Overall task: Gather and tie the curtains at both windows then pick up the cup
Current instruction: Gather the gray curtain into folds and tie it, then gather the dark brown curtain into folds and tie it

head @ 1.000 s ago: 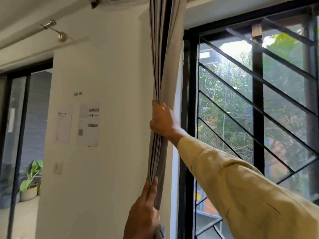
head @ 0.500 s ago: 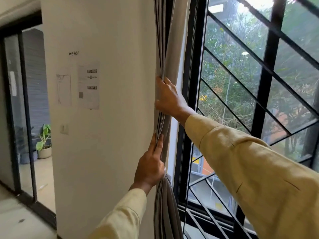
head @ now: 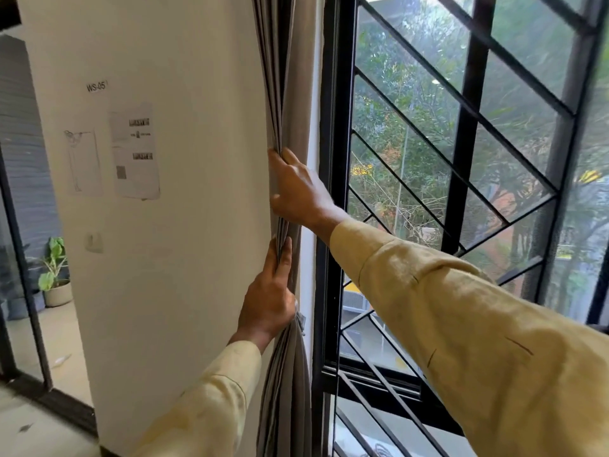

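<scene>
grey curtain (head: pixel 290 94): bunched between white wall and window frame
right hand (head: pixel 296 189): closed around upper folds
left hand (head: pixel 268 308): clamped lower down
cup: not visible
risk: folds likely fan loose if either grip slackens before tying

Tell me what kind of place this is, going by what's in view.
Probably a room in an office or study space rather than a home: a wall label reading WS-05 above taped printed sheets, a black barred window with a grey curtain, and a potted plant beyond a glass door.

Probably a home or studio room: barred window (head: pixel 461 192), curtain (head: pixel 290 94), potted plant (head: pixel 54 275), labelled wall (head: pixel 184 225).
</scene>
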